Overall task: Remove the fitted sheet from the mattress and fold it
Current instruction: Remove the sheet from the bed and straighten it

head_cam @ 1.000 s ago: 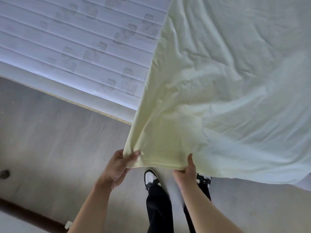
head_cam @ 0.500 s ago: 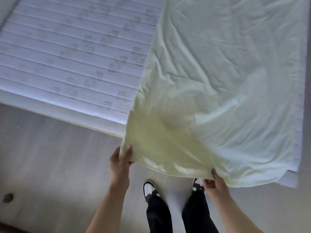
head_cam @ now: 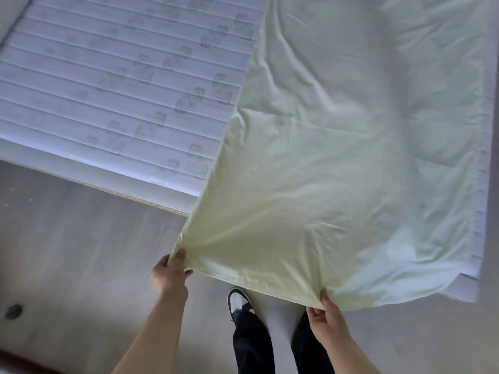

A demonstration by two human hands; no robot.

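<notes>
Below, at six o'clock, a person stands at the side of a mattress (head_cam: 121, 85), both hands holding the near edge of a pale yellow-green sheet (head_cam: 337, 157). Left hand (head_cam: 168, 273), at seven o'clock: fingers and thumb clamped together on the sheet's near left corner, the cloth bunched into radiating creases at the pinch. Right hand (head_cam: 328, 322), at five o'clock: thumb on top of the hem and fingers curled beneath it, gripping the edge well apart from the left hand. Between the two hands the hem runs as a taut, slightly sagging line lifted clear of the floor (head_cam: 81, 252). From this line the sheet spreads away toward twelve and two o'clock, lying wrinkled over the right part of the mattress and overhanging its near edge; its left border runs diagonally from the left hand up to twelve o'clock. Left of that border, from nine to eleven o'clock, the quilted white mattress top is bare, showing parallel stitched bands and a faint square pattern. At three o'clock a narrow strip of mattress shows beside the sheet's right edge. One black-and-white shoe (head_cam: 239, 300) and dark trouser legs (head_cam: 251, 341) appear under the hem. A small dark round object (head_cam: 13, 311) lies on the floor at eight o'clock.
</notes>
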